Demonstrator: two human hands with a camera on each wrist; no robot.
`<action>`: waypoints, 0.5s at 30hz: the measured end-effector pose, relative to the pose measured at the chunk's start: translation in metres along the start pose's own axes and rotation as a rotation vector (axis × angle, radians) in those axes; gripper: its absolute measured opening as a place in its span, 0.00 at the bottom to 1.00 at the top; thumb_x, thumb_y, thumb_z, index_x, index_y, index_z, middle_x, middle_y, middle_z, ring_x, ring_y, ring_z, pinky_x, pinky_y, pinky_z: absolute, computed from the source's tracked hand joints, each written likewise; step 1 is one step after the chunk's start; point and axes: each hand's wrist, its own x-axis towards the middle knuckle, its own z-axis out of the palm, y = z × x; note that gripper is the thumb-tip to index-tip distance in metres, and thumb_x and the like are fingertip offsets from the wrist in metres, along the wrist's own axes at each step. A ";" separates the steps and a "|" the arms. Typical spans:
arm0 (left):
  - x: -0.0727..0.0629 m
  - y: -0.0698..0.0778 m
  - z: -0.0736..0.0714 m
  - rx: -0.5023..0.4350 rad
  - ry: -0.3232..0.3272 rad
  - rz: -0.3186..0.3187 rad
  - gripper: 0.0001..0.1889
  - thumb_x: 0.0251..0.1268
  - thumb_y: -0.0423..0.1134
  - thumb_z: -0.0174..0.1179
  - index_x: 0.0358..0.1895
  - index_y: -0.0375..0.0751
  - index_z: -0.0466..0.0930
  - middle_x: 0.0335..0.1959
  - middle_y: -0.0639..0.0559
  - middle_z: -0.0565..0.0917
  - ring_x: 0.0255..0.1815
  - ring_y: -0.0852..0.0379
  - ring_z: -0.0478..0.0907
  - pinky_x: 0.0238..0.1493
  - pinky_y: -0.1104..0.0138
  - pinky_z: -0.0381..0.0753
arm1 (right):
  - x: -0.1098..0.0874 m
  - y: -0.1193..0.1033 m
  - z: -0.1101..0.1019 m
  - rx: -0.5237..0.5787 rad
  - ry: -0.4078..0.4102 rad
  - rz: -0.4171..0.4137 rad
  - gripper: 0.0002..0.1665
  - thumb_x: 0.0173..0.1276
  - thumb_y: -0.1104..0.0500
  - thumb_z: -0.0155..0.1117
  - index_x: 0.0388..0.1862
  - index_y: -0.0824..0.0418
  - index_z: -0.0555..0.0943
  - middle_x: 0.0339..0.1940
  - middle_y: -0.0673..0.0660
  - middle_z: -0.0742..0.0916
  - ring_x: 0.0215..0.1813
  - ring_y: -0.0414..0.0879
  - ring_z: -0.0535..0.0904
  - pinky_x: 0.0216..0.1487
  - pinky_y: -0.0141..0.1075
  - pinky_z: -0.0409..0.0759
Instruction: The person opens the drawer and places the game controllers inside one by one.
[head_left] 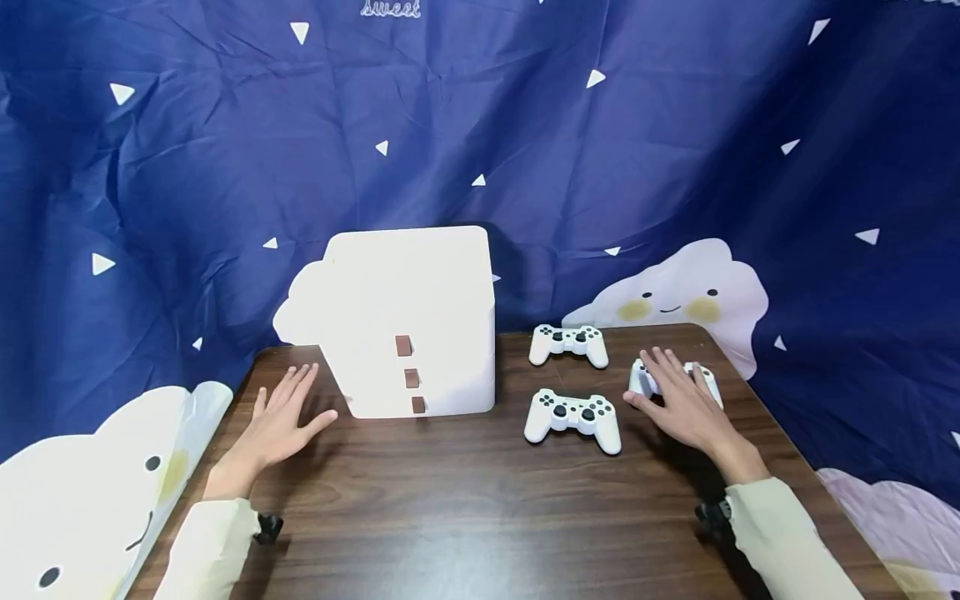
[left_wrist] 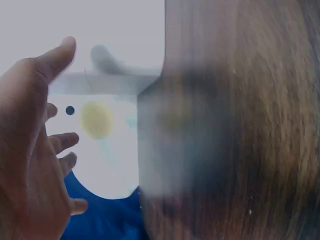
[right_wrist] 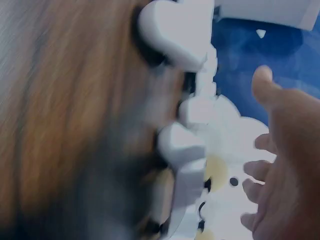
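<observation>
My left hand (head_left: pixel 276 425) hovers over the table's left side with fingers spread, holding nothing. To its right stands a white box (head_left: pixel 412 317) with a slanting row of brown squares low on its front. On the right, my right hand (head_left: pixel 686 408) has its fingers spread above a white game controller (head_left: pixel 641 380) and partly hides it; in the right wrist view its fingers show apart from the controllers. Two more white controllers lie between that hand and the box: a rear controller (head_left: pixel 568 343) and a front controller (head_left: pixel 573 419).
Everything stands on a dark wooden table (head_left: pixel 450 500) with rounded back corners. A blue cloth (head_left: pixel 427 108) with white triangles and smiling clouds hangs behind and beside it. Each wrist carries a dark strapped device, such as the right device (head_left: pixel 714 513).
</observation>
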 end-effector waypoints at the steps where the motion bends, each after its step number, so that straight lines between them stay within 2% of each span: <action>1: 0.000 0.002 -0.001 0.005 0.017 0.013 0.49 0.78 0.63 0.57 0.89 0.43 0.46 0.87 0.31 0.55 0.88 0.30 0.48 0.79 0.24 0.43 | 0.002 -0.004 -0.001 0.020 0.024 -0.018 0.52 0.79 0.34 0.60 0.84 0.69 0.62 0.85 0.75 0.63 0.87 0.72 0.54 0.84 0.70 0.44; 4: -0.001 0.009 -0.004 0.013 0.083 0.050 0.40 0.80 0.58 0.58 0.83 0.36 0.61 0.79 0.29 0.69 0.80 0.28 0.65 0.74 0.29 0.65 | 0.009 -0.017 -0.006 0.063 0.093 -0.068 0.43 0.80 0.40 0.63 0.78 0.71 0.71 0.79 0.75 0.73 0.82 0.72 0.64 0.82 0.67 0.58; 6: -0.001 0.016 -0.006 0.003 0.138 0.072 0.33 0.82 0.54 0.59 0.77 0.35 0.71 0.72 0.31 0.77 0.72 0.30 0.75 0.67 0.34 0.76 | 0.013 -0.027 -0.010 0.100 0.113 -0.084 0.39 0.81 0.43 0.64 0.76 0.70 0.74 0.78 0.73 0.76 0.81 0.71 0.66 0.81 0.65 0.62; 8: 0.000 0.025 -0.010 -0.008 0.201 0.088 0.25 0.82 0.50 0.59 0.70 0.37 0.79 0.64 0.38 0.84 0.62 0.36 0.82 0.59 0.39 0.82 | 0.016 -0.037 -0.014 0.119 0.131 -0.102 0.36 0.82 0.45 0.63 0.76 0.68 0.75 0.77 0.70 0.78 0.80 0.71 0.69 0.80 0.64 0.64; 10: 0.001 0.036 -0.014 -0.016 0.271 0.111 0.17 0.82 0.47 0.60 0.60 0.40 0.85 0.53 0.44 0.88 0.50 0.43 0.86 0.49 0.46 0.84 | 0.019 -0.048 -0.017 0.131 0.142 -0.115 0.34 0.82 0.45 0.62 0.76 0.65 0.76 0.76 0.68 0.79 0.79 0.70 0.70 0.79 0.65 0.65; 12: 0.002 0.047 -0.021 -0.022 0.335 0.130 0.12 0.81 0.43 0.60 0.53 0.42 0.89 0.45 0.49 0.89 0.41 0.50 0.84 0.41 0.51 0.83 | 0.023 -0.059 -0.020 0.138 0.149 -0.130 0.32 0.82 0.46 0.62 0.76 0.63 0.77 0.76 0.67 0.80 0.78 0.70 0.72 0.78 0.65 0.67; 15: 0.004 0.065 -0.034 -0.037 0.412 0.154 0.09 0.80 0.39 0.61 0.47 0.42 0.90 0.41 0.49 0.90 0.35 0.51 0.83 0.37 0.53 0.81 | 0.028 -0.074 -0.025 0.138 0.140 -0.150 0.30 0.82 0.46 0.62 0.75 0.60 0.79 0.73 0.66 0.82 0.74 0.68 0.77 0.73 0.65 0.73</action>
